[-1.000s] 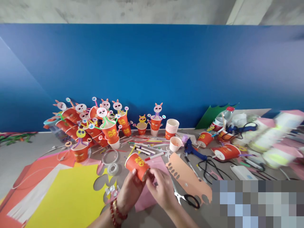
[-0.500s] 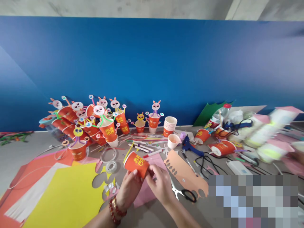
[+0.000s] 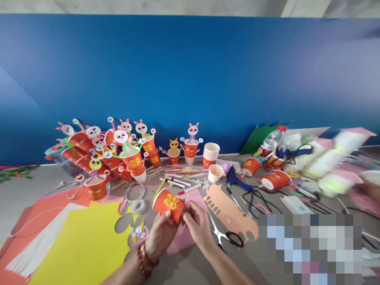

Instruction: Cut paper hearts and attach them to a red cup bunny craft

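A red paper cup point(image 3: 168, 205) with yellow characters lies tilted in my left hand point(image 3: 162, 233), its white rim toward the upper left. My left thumb rests on the cup's side, and beaded bracelets circle that wrist. My right hand point(image 3: 197, 223) is at the base of the cup with its fingers pinched together; what they hold, if anything, is hidden. Beneath the hands lies a pink sheet point(image 3: 181, 239). Scissors point(image 3: 221, 233) with black handles lie to the right, beside an orange sheet with cut-out holes point(image 3: 234, 215).
Red cups with rabbit faces point(image 3: 133, 160) crowd the back left. A yellow sheet point(image 3: 80, 241) covers the front left. Behind my hands are markers point(image 3: 175, 181), a tape roll point(image 3: 137, 206) and stacked cups point(image 3: 211, 154). A blue glue gun point(image 3: 237, 180) and cables lie right; another person's hand point(image 3: 371, 190) is at the right edge.
The view has shifted slightly. The cup has turned a little in my left hand, and my right fingers have drawn closer together at its base.
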A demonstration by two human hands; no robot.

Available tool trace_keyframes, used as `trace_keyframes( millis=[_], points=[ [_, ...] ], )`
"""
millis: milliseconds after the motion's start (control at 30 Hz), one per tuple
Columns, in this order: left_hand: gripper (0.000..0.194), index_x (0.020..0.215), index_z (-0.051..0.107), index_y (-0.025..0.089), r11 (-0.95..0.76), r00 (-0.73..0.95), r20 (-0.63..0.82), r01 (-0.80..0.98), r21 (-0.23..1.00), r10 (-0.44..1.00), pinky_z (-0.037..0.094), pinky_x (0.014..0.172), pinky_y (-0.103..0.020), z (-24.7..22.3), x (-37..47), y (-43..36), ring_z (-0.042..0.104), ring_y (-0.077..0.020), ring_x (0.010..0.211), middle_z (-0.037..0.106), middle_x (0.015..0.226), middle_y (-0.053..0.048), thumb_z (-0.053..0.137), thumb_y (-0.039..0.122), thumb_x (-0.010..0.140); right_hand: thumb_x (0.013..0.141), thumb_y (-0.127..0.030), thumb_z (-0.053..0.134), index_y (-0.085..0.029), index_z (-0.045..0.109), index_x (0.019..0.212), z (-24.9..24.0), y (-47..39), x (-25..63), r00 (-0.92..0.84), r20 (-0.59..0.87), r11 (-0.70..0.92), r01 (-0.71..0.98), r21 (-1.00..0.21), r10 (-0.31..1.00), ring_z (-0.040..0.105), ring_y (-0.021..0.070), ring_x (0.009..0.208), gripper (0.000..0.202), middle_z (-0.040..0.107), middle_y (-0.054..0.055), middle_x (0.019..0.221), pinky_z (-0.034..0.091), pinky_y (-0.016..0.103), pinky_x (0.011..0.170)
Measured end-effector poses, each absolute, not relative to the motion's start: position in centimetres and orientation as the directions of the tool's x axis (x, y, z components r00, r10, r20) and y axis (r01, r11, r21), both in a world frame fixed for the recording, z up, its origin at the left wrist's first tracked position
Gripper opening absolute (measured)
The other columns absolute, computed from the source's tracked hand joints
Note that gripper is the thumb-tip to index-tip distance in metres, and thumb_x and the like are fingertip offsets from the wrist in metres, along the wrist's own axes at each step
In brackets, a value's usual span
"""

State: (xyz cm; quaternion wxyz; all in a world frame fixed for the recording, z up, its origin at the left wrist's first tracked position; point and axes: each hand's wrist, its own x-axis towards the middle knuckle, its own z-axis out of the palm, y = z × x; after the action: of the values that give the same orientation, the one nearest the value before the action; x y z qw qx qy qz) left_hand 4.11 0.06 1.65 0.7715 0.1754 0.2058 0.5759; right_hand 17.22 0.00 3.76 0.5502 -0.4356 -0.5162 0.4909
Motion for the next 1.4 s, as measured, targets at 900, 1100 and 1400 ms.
trace_keyframes(
  millis=[900,1100,1400],
  points=[
    [0.023,0.099,0.075,0.013,0.302,0.271,-0.132,-0.846,0.440,0.953,0.046,0.103,-0.033,0.9,4.5,0.1,0.065,-0.0230,0.108,0.075,0.111,-0.010,0.073,0.024,0.079,0.075,-0.022,0.049,-0.022,0.044,0.064,2.7,0.2,16.4,0.080,0.040,0.051,-0.153,-0.987,0.996,0.038,0.0085,0.039,0.013,0.042,-0.009,0.047,0.028,0.019,0.038],
    [0.020,0.099,0.076,0.014,0.313,0.290,-0.121,-0.846,0.432,0.949,0.050,0.097,-0.034,1.1,4.1,0.3,0.068,-0.0226,0.101,0.076,0.109,-0.010,0.069,0.025,0.083,0.082,-0.020,0.048,-0.021,0.051,0.075,3.1,-0.1,17.0,-0.019,0.199,0.200,0.055,-0.978,0.980,0.051,0.0119,0.049,0.008,0.057,-0.003,0.063,0.039,0.021,0.045],
    [0.019,0.100,0.074,0.019,0.213,0.182,-0.111,-0.836,0.506,0.977,0.048,0.100,-0.038,1.0,4.3,0.1,0.068,-0.0235,0.101,0.076,0.103,-0.006,0.070,0.019,0.082,0.083,-0.014,0.052,-0.022,0.053,0.081,3.2,0.0,17.9,-0.111,0.541,0.474,0.646,-0.598,0.834,0.061,0.0180,0.056,0.008,0.063,0.001,0.062,0.041,0.025,0.054]
  ],
)
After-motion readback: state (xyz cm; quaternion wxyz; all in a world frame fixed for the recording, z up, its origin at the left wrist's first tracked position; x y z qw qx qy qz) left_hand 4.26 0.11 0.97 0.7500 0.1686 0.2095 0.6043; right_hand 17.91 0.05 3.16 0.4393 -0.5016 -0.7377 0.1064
